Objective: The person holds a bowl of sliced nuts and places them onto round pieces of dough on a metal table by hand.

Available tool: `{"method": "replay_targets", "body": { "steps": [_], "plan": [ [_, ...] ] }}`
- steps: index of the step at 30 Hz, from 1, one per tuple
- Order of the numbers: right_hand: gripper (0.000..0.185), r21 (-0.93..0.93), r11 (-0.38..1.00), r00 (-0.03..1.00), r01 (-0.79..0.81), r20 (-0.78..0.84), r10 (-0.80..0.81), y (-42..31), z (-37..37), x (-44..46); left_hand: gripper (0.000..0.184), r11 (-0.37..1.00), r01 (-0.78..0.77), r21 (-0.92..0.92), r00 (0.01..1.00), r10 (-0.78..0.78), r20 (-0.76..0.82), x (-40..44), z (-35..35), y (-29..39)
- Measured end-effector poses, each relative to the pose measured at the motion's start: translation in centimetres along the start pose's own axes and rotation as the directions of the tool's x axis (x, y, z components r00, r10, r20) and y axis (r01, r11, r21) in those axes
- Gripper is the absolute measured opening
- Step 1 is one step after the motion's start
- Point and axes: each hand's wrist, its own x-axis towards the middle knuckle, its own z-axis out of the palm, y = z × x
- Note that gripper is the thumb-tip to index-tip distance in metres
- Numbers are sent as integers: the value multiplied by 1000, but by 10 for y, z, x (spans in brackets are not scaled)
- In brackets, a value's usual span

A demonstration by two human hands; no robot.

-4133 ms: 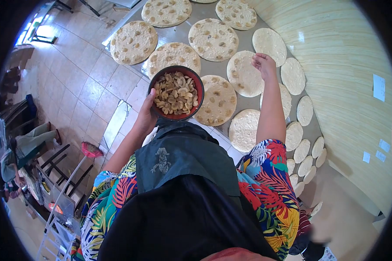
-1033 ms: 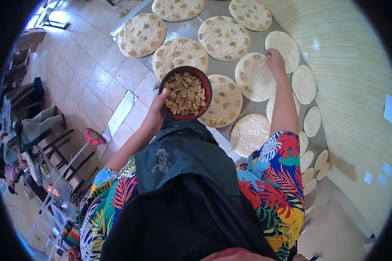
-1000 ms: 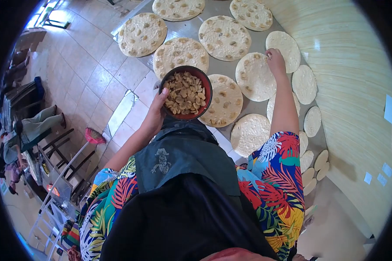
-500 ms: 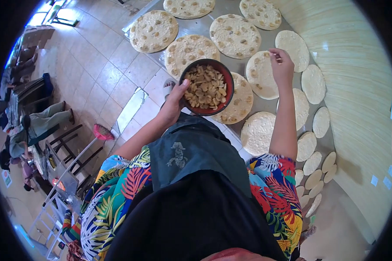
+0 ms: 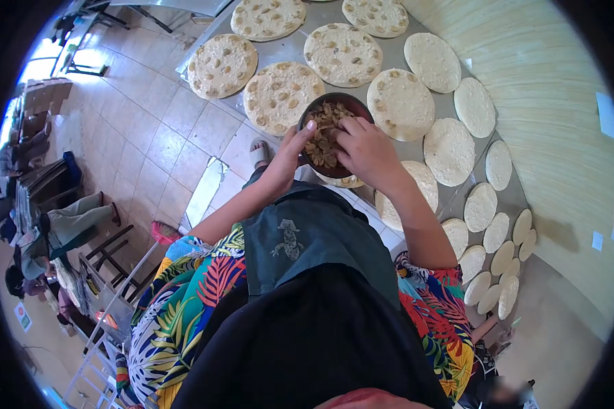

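Note:
My left hand (image 5: 286, 163) grips the left rim of a dark bowl (image 5: 351, 102) with a reddish inside, its thumb over the edge. The bowl is part-filled with brownish pieces that look like mushroom slices (image 5: 323, 146). From the right, my right hand (image 5: 370, 153) reaches into the bowl, fingers bent together among the slices; its fingertips are hidden. Just beyond my right hand lies a round pizza base (image 5: 400, 105) with slices along its left side. Left of it, another pizza base (image 5: 284, 95) has slices spread all over. The bowl partly covers a base beneath it.
Several more bases lie on the grey table (image 5: 280, 51); plainer ones, such as one pale base (image 5: 449, 151), run along the wall (image 5: 525, 88). At left are a tiled floor (image 5: 136, 95), a pink broom (image 5: 165, 233) and a standing person (image 5: 75, 218).
My right hand has moved from the pizza base down and left into the bowl. The bowl stays in my left hand. The view has shifted slightly.

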Motion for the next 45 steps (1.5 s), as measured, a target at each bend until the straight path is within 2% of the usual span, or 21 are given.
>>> {"method": "replay_targets", "body": {
  "steps": [3, 5, 9, 12, 14, 15, 17, 18, 20, 21, 23, 26, 31, 33, 35, 37, 38, 40, 41, 43, 45],
  "plan": [
    [28, -91, 996, 999, 14, -40, -18, -2, 8, -5, 64, 1000, -6, 12, 1000, 6, 28, 2, 0, -4],
    [32, -128, 991, 998, -46, 32, 50, -1, 13, -8, 71, 1000, -22, 14, 998, 21, 52, 2, 0, -6],
    [30, -28, 995, 988, -98, 118, 100, 1, 5, -9, 75, 1000, 19, 2, 999, -19, 42, 0, -1, -6],
    [22, 121, 975, 982, -188, 60, 182, 6, 0, -10, 77, 1000, 16, -9, 999, -16, 52, 1, -2, -3],
    [15, 535, 821, 966, -197, -35, 255, 13, 5, -10, 78, 1000, 10, -3, 999, -10, 47, 2, -3, -2],
    [15, 532, 824, 967, -195, -36, 252, 16, 8, -10, 78, 1000, 7, -10, 999, -6, 52, 3, -3, -4],
    [9, 850, 389, 884, -356, 172, 434, 20, 11, -10, 77, 1000, 2, -18, 998, -1, 60, 5, -3, -6],
    [9, 848, 391, 884, -356, 170, 436, 20, 10, -10, 76, 1000, 7, -13, 998, -7, 65, 5, -3, -6],
    [9, 916, 93, 818, -390, 298, 493, 22, 6, -10, 75, 1000, 14, -7, 997, -13, 74, 6, -2, -6],
    [9, 916, 95, 816, -389, 296, 496, 24, 5, -10, 74, 1000, 14, -7, 997, -13, 76, 6, -2, -7],
    [12, 906, -337, 825, -256, 387, 412, 27, 2, -12, 72, 1000, 17, -4, 996, -16, 85, 8, -5, -12],
    [17, 862, -446, 845, -241, 413, 341, 33, -6, -16, 70, 999, 31, 26, 993, -34, 110, 13, -12, -18],
    [20, 898, -432, 881, -87, 272, 388, 83, -12, -30, 67, 999, 26, -27, 995, -23, 96, 6, -12, -16],
    [20, 946, -315, 763, -80, 261, 591, 117, -17, -35, 63, 998, 25, -65, 993, -17, 115, 0, -10, -9],
    [20, 963, -248, 738, -102, 241, 630, 160, -18, -38, 65, 998, 17, -60, 995, -11, 96, -9, -8, 1],
    [16, 973, -100, 570, -207, 204, 796, 206, -10, -40, 64, 998, 11, -61, 997, -6, 78, -11, -9, 1],
    [16, 972, -102, 573, -210, 207, 793, 226, -6, -39, 64, 998, 27, -63, 998, -23, 59, -13, -10, 4],
    [12, 939, -51, 368, -341, 183, 911, 262, 7, -35, 63, 997, 41, -67, 999, -40, 25, -16, -11, 4],
    [12, 938, -57, 374, -343, 192, 907, 281, 14, -31, 63, 997, 21, -71, 1000, -20, 13, -16, -13, 4],
    [10, 879, -42, 263, -475, 188, 946, 298, 22, -23, 62, 997, 2, -74, 1000, -3, -8, -15, -16, 1],
    [6, 880, -58, 210, -471, 176, 962, 308, 30, -16, 63, 997, -20, -79, 1000, 18, -25, -13, -19, -2]
  ]
}}
